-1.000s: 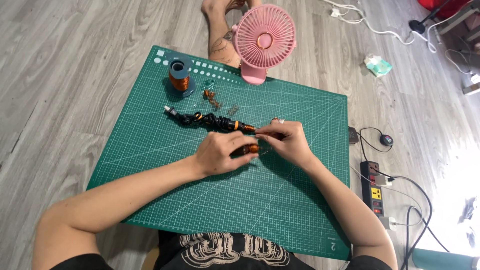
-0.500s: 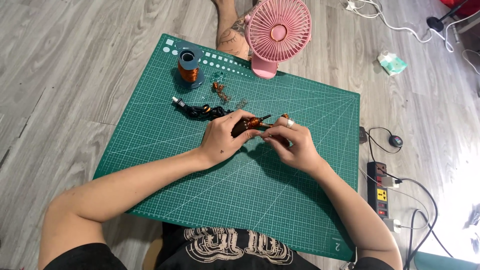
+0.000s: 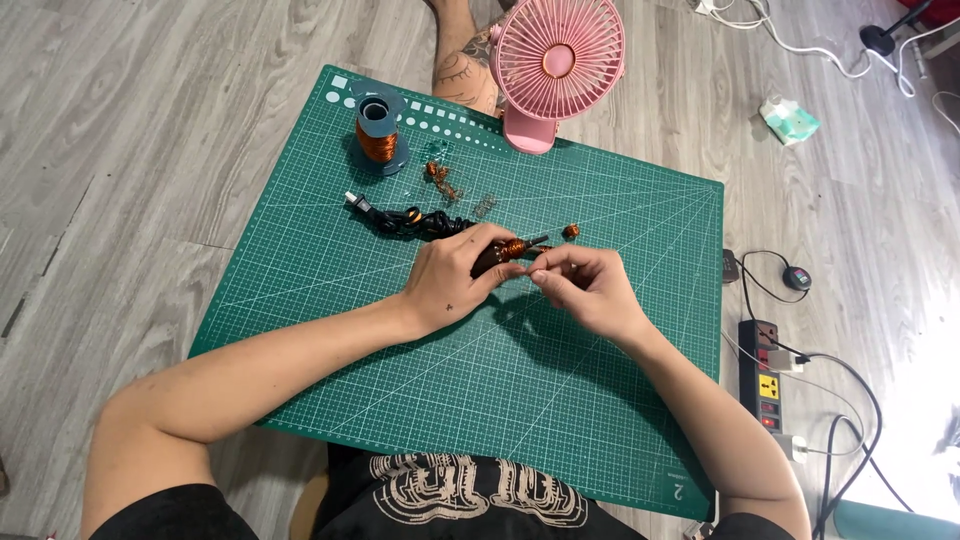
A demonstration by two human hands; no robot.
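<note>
Change: both hands have drifted slightly up the mat toward the fan since half a second ago, and the dark tool now sits a little higher between them, its tip still pointing right.
Cutting mat (image 3: pixel 300 250): green with a white grid, lying on grey wood-look flooring; everything worked on sits on it.
Fan (image 3: pixel 556 60): pink, round grille, standing at the mat's far edge beside a tattooed foot.
Power strip (image 3: pixel 768 385): black, on the floor to the right of the mat, with cables plugged in.
Left hand (image 3: pixel 450 285): curled shut around the dark tool's handle, knuckles up.
Right hand (image 3: pixel 590 285): fingertips pinched together at the tool's tip; what they pinch is too small to tell.
Dark tool (image 3: pixel 508 250): near the mat's middle, lifted between the hands, with copper-coloured wire wound around its shaft.
Black cord (image 3: pixel 405 220): trailing left from the tool, loosely coiled on the mat.
Wire spool (image 3: pixel 378 135): copper wire on a blue-grey reel, upright near the far left of the mat.
Small copper bits (image 3: pixel 440 180): scattered between spool and cord.
</note>
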